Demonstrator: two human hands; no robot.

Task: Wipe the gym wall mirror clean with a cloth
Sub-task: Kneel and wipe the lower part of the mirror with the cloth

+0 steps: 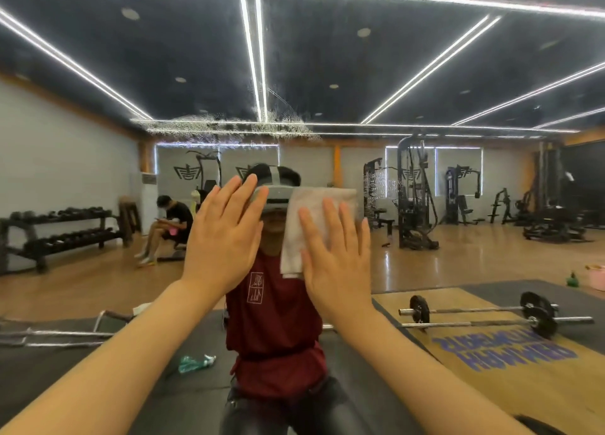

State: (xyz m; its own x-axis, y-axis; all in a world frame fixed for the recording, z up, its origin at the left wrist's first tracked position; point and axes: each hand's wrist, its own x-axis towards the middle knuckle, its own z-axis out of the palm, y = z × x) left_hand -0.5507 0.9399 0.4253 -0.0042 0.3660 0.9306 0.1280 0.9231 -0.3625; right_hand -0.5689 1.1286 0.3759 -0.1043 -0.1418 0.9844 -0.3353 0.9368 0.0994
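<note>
Head camera view: a person faces a large gym wall mirror [327, 58] that fills the frame. Both bare arms reach forward to the glass. The right hand [334, 254] lies flat with fingers straight and slightly spread, pressing a white cloth [314, 205] against the mirror at about head height; the cloth shows above and to the left of the fingers. The left hand [226, 235] is just beside it, palm flat toward the glass, fingers straight and together, holding nothing. A band of water droplets [229, 130] speckles the mirror above the hands. The reflection shows a barbell [491, 313] lying on a floor mat, a dumbbell rack [62, 235] at the left and a green spray bottle [196, 362] lying on the mat.
</note>
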